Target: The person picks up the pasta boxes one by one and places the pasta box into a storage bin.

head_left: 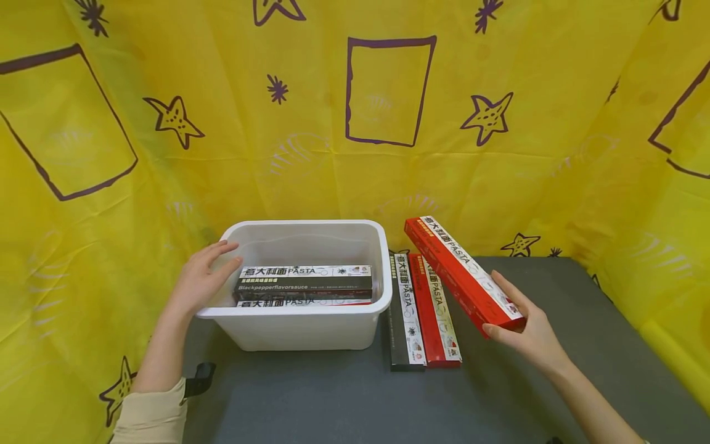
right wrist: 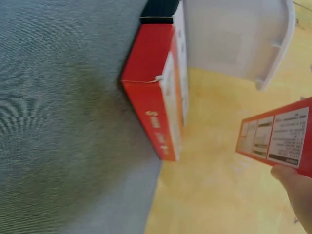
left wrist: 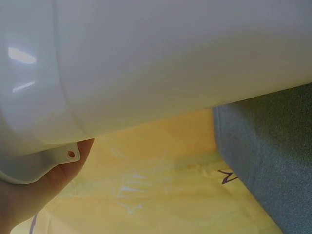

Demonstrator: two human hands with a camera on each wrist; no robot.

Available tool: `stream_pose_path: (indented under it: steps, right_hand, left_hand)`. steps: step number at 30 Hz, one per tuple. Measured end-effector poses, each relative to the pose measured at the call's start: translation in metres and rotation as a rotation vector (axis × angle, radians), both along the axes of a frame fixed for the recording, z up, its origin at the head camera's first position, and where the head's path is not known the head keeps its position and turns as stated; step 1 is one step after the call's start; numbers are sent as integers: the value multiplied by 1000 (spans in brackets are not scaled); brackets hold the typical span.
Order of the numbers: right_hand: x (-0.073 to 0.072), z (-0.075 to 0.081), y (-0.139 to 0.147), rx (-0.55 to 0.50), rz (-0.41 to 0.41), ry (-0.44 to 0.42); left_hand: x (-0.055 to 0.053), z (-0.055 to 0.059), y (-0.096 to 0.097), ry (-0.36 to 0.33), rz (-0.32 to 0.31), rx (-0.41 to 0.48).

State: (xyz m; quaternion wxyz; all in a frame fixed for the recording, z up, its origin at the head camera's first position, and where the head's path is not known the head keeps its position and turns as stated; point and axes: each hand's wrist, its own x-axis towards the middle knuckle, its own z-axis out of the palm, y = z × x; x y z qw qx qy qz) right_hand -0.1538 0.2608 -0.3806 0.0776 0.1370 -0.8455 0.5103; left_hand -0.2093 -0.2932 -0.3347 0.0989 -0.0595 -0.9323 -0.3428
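Note:
My right hand (head_left: 535,336) pinches the near end of a red pasta box (head_left: 463,274), thumb on one side and fingers on the other. The box is raised above the table, tilted, its far end toward the yellow cloth. In the right wrist view, its printed label side shows above my thumb (right wrist: 292,187). My left hand (head_left: 202,277) lies at the left rim of a white plastic bin (head_left: 299,330), fingers extended and loosely spread over the edge. Inside the bin, a black pasta box (head_left: 305,283) lies on top of another pasta box (head_left: 305,302), which is mostly hidden.
Right of the bin, a black pasta box (head_left: 405,314) and a red pasta box (head_left: 435,314) lie side by side on the dark grey table (head_left: 310,401). A yellow patterned cloth (head_left: 310,166) hangs around the back and sides.

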Motion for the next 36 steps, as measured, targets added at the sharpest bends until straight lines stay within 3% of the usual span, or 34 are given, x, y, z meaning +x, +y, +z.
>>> stream_pose_path:
  steps: [10,17,26,36]
  right_hand:
    - [-3,22,-15,-164,88,2]
    - [-10,31,-29,-312,237,15]
    - [-24,34,-50,-352,467,24]
    - [-39,39,-72,-387,624,45]
  left_hand:
    - [1,1,0,-8,6,1]
    - [1,2,0,1,4,2]
    - [1,0,0,9,1,1]
    - [1,0,0,3,3,1]
